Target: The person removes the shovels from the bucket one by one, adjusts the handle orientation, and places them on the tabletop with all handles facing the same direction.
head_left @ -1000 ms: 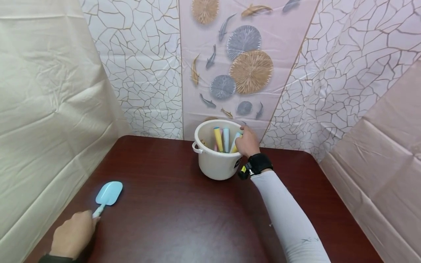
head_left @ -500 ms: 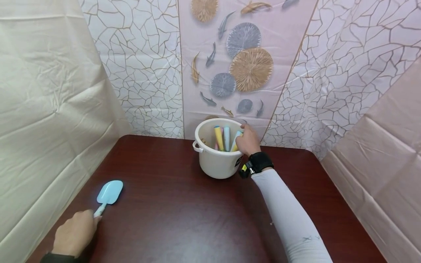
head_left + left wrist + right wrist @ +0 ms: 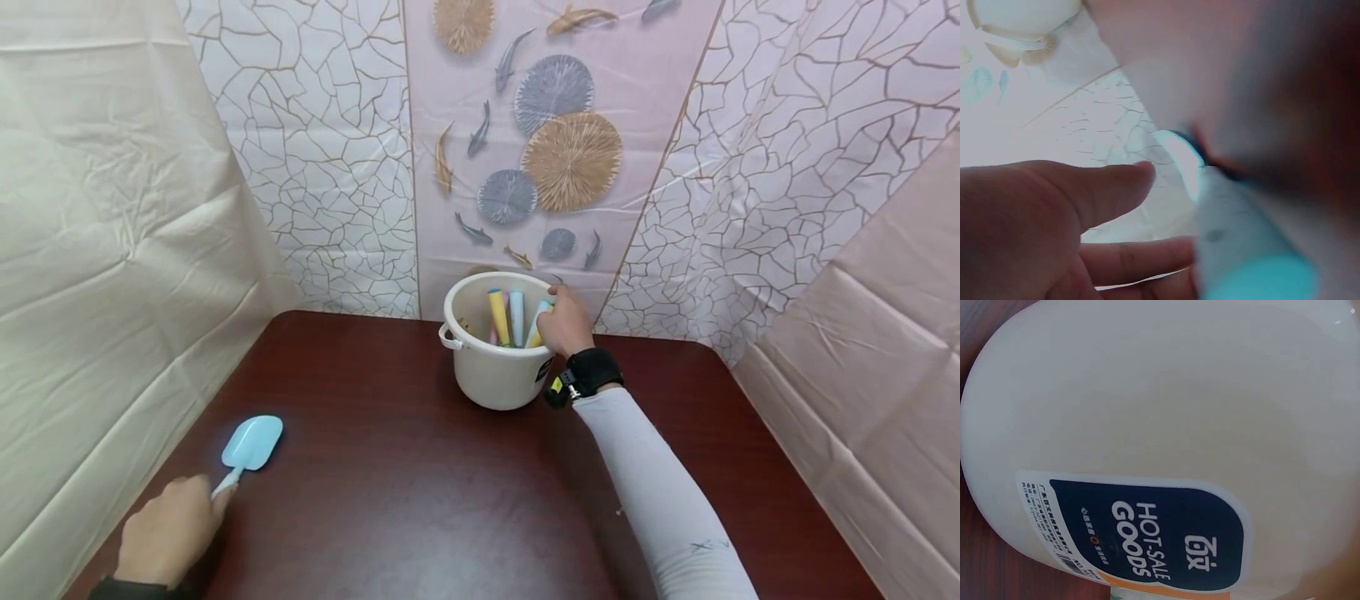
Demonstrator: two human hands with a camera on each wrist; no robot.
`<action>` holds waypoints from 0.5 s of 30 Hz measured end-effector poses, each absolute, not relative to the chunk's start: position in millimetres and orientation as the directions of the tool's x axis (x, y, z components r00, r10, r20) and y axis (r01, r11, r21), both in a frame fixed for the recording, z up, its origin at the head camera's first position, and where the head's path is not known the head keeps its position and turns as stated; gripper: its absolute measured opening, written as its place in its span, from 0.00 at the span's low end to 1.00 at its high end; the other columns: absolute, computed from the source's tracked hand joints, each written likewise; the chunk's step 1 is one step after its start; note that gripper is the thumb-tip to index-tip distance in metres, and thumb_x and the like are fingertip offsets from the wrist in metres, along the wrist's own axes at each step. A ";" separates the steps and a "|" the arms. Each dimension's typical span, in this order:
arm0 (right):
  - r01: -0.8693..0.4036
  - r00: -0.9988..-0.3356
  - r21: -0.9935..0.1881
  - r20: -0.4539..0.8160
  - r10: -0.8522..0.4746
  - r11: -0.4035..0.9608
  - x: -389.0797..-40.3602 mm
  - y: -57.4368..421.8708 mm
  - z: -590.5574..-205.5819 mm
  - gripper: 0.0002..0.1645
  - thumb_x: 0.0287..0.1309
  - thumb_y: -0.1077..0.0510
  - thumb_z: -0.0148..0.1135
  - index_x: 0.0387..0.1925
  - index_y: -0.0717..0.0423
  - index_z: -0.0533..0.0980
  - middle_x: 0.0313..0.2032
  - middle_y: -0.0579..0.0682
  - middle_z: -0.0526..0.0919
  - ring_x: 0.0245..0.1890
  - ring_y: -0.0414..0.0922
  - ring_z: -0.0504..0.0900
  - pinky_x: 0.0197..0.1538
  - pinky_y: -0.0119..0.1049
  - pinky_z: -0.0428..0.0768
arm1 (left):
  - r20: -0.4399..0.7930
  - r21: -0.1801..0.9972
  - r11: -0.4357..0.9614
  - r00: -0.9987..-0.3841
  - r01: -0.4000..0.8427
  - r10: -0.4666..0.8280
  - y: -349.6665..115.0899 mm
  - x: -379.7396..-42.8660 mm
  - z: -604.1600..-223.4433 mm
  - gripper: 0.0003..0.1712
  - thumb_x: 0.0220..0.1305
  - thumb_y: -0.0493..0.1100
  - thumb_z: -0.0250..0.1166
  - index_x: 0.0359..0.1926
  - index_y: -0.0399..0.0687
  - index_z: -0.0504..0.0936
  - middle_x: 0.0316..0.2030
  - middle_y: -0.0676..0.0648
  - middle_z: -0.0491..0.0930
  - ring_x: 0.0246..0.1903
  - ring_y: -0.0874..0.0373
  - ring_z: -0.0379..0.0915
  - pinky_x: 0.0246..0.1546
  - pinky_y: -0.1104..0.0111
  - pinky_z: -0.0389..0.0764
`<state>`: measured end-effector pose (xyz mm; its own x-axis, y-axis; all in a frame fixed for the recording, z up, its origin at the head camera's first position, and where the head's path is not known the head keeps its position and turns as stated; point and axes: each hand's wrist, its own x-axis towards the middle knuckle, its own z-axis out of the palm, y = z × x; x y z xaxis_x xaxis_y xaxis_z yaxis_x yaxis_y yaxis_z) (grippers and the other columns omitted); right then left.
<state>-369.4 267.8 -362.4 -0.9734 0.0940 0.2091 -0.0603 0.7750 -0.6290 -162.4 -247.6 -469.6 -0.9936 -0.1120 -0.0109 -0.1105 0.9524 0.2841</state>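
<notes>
My left hand (image 3: 168, 529) is at the handle of a light blue toy shovel (image 3: 253, 442), whose blade lies on the table at the left. In the left wrist view the thumb (image 3: 1119, 190) is straight and apart from the handle (image 3: 1235, 231), while the fingers pass behind it. With my right hand (image 3: 567, 322) I grip the right rim of a cream plastic bucket (image 3: 491, 379) standing at the back. The right wrist view shows the bucket's side and its dark label (image 3: 1147, 531); the hand is out of that view.
Yellow, blue and pink stick-like pieces, among them a yellow one (image 3: 498, 318), lean inside the bucket. The dark red table (image 3: 420, 492) ends at patterned curtains (image 3: 337, 167) behind. Pale cloth (image 3: 127, 250) hangs along both sides.
The left thumb has shifted slightly up and right beside the shovel's handle. The bucket and my right hand have stayed in place.
</notes>
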 end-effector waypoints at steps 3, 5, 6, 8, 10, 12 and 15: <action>-0.062 -0.973 -0.637 0.208 0.094 0.769 -367.6 267.7 -361.3 0.40 0.60 0.61 0.45 0.76 0.58 0.61 0.69 0.63 0.72 0.53 0.58 0.74 0.60 0.52 0.74 | 0.143 0.246 0.969 -0.987 -0.030 -0.066 -239.9 -164.3 -461.7 0.23 0.70 0.50 0.65 0.26 0.34 0.77 0.21 0.39 0.75 0.20 0.38 0.75 0.19 0.47 0.72; -0.063 -0.973 -0.641 0.211 0.097 0.765 -367.0 267.9 -360.6 0.40 0.60 0.61 0.46 0.76 0.58 0.61 0.69 0.63 0.72 0.55 0.58 0.74 0.62 0.54 0.73 | 0.252 0.213 0.977 -0.967 0.026 -0.029 -231.9 -166.7 -454.3 0.21 0.68 0.48 0.67 0.26 0.33 0.78 0.20 0.40 0.75 0.19 0.39 0.74 0.18 0.48 0.71; -0.063 -0.972 -0.644 0.213 0.100 0.762 -366.7 268.0 -360.4 0.40 0.61 0.61 0.46 0.76 0.58 0.61 0.69 0.63 0.72 0.55 0.58 0.74 0.63 0.54 0.73 | 0.302 0.201 0.978 -0.953 0.055 -0.009 -227.3 -168.0 -450.4 0.21 0.67 0.47 0.69 0.27 0.33 0.78 0.20 0.40 0.75 0.19 0.39 0.74 0.18 0.48 0.71; -0.062 -0.971 -0.650 0.215 0.105 0.758 -366.4 268.3 -360.3 0.39 0.61 0.61 0.46 0.76 0.58 0.62 0.69 0.63 0.72 0.56 0.58 0.73 0.63 0.54 0.73 | 0.369 0.177 0.979 -0.929 0.105 0.032 -216.8 -172.6 -440.4 0.20 0.65 0.47 0.70 0.29 0.31 0.80 0.21 0.40 0.76 0.19 0.42 0.74 0.17 0.50 0.71; -0.060 -0.970 -0.655 0.215 0.110 0.753 -366.2 268.7 -360.7 0.39 0.61 0.61 0.46 0.76 0.57 0.62 0.69 0.63 0.72 0.55 0.58 0.74 0.62 0.53 0.73 | 0.408 0.163 0.974 -0.910 0.155 0.076 -205.6 -178.7 -429.0 0.20 0.65 0.46 0.70 0.34 0.29 0.82 0.24 0.39 0.78 0.22 0.42 0.76 0.19 0.49 0.74; -0.061 -0.970 -0.656 0.215 0.110 0.752 -366.1 268.9 -361.4 0.39 0.61 0.62 0.46 0.76 0.57 0.62 0.68 0.63 0.73 0.53 0.58 0.74 0.61 0.52 0.74 | 0.432 0.148 0.967 -0.893 0.207 0.125 -194.3 -185.7 -418.4 0.20 0.66 0.46 0.70 0.38 0.28 0.83 0.26 0.38 0.81 0.24 0.43 0.78 0.22 0.49 0.77; -0.066 -0.970 -0.656 0.219 0.105 0.752 -365.6 268.5 -363.0 0.39 0.60 0.62 0.46 0.75 0.58 0.62 0.67 0.64 0.73 0.52 0.58 0.74 0.60 0.52 0.74 | 0.468 0.138 0.950 -0.864 0.279 0.186 -178.0 -195.4 -403.5 0.19 0.67 0.47 0.69 0.41 0.30 0.85 0.30 0.37 0.84 0.28 0.42 0.81 0.29 0.49 0.81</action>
